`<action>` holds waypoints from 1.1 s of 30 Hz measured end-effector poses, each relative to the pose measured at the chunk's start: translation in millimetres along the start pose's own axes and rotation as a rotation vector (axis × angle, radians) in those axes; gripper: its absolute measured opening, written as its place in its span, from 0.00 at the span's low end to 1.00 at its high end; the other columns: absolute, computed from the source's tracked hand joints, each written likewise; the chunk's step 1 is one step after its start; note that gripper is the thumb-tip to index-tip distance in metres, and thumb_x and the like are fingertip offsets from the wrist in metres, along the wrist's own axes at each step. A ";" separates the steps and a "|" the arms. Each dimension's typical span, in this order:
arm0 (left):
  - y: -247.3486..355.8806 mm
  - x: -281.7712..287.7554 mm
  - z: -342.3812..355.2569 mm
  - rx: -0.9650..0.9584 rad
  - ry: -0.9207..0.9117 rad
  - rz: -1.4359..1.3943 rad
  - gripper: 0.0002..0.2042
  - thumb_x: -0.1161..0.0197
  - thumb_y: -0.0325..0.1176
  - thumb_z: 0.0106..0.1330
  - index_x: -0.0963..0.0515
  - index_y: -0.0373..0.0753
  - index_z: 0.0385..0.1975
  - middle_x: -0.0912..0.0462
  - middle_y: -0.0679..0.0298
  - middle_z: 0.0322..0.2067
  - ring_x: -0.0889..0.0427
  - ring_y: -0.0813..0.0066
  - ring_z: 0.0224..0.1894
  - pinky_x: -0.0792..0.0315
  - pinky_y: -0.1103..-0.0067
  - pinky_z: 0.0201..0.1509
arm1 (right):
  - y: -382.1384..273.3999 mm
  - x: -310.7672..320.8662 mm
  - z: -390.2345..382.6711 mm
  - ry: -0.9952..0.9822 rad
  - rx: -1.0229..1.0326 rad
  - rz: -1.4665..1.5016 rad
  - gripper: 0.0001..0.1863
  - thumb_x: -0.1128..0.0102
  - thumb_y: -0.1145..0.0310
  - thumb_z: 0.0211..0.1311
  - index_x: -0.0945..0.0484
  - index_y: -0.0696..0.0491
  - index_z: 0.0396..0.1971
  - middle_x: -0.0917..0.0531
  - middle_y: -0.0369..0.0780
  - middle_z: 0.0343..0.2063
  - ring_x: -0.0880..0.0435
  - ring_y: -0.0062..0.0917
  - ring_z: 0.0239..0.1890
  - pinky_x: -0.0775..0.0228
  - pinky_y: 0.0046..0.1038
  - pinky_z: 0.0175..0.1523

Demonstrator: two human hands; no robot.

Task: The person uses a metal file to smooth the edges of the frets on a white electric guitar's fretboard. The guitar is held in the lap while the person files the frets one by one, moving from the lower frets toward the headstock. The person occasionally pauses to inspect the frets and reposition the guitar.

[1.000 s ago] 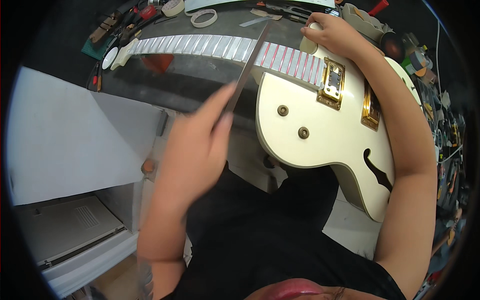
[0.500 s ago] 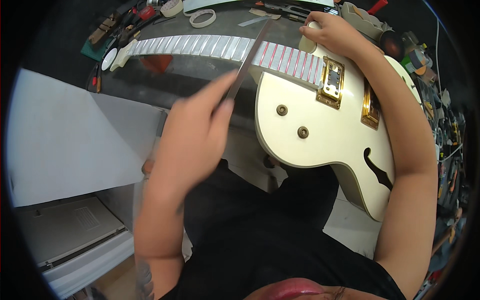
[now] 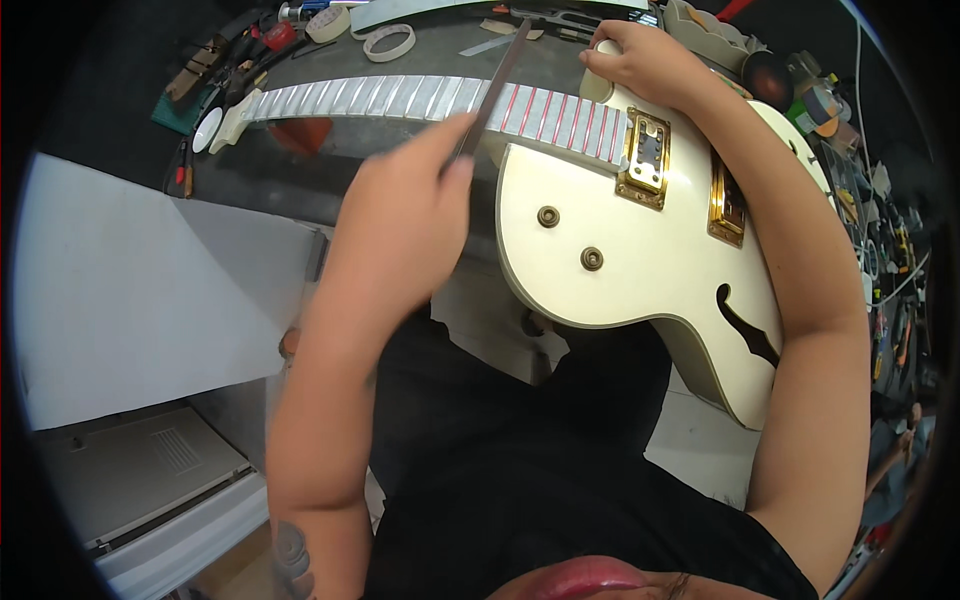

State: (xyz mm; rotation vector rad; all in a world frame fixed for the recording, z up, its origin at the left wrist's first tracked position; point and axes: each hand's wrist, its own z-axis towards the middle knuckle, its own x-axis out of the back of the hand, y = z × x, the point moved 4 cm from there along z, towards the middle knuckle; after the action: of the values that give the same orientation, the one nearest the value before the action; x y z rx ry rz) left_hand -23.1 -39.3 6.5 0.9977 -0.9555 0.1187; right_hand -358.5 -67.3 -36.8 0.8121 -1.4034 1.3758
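A cream electric guitar [image 3: 620, 290] lies across my lap and the workbench, with its neck to the left. Silvery covering lies between the frets on its fretboard [image 3: 400, 97]; several frets near the body are marked red. My left hand [image 3: 400, 220], closed, grips a long narrow file [image 3: 503, 72] that slants across the fretboard around where the red-marked frets begin. At the far side, my right hand [image 3: 650, 62] has its fingers curled over the upper horn of the guitar's body, and that forearm rests across the body. Gold pickups [image 3: 648, 160] and two dark knobs [image 3: 592, 259] show on the top.
On the workbench [image 3: 300, 175], a tape roll [image 3: 389, 43] and a flat metal strip [image 3: 485, 46] lie beyond the neck. Tools crowd the far left and the right edge. A white panel [image 3: 160, 290] stands at left above an open drawer [image 3: 150, 470].
My left hand has pushed the file forward, away from me, across the fretboard. My right hand keeps its hold; the guitar sits slightly farther left in view.
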 end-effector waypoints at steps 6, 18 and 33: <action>7.5 27.7 -115.3 0.208 -0.111 -0.056 0.24 0.39 0.23 0.75 0.21 0.37 0.71 0.11 0.37 0.50 0.07 0.46 0.38 0.18 0.69 0.45 | 2.7 4.6 -14.4 0.015 -0.067 -0.010 0.25 0.37 0.47 0.72 0.14 0.55 0.52 0.08 0.52 0.42 0.08 0.43 0.45 0.19 0.40 0.55; 6.8 8.9 -51.8 0.063 -0.096 0.042 0.22 0.40 0.25 0.76 0.21 0.35 0.69 0.11 0.38 0.42 0.10 0.39 0.38 0.19 0.64 0.45 | 3.2 3.9 -16.6 0.053 -0.061 -0.012 0.26 0.37 0.47 0.72 0.13 0.55 0.52 0.09 0.53 0.44 0.09 0.47 0.48 0.19 0.41 0.57; 4.4 -0.9 -24.4 0.025 -0.036 0.007 0.22 0.40 0.25 0.77 0.21 0.34 0.69 0.12 0.39 0.38 0.11 0.38 0.38 0.19 0.64 0.45 | -1.6 4.5 -8.2 0.019 -0.021 -0.021 0.27 0.36 0.46 0.71 0.13 0.55 0.53 0.08 0.53 0.44 0.08 0.45 0.47 0.19 0.40 0.57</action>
State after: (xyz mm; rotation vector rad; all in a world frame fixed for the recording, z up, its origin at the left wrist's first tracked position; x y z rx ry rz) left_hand -10.5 -18.1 4.2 1.0222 -0.9929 0.1192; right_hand -356.8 -58.7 -32.9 0.7966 -1.3889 1.3475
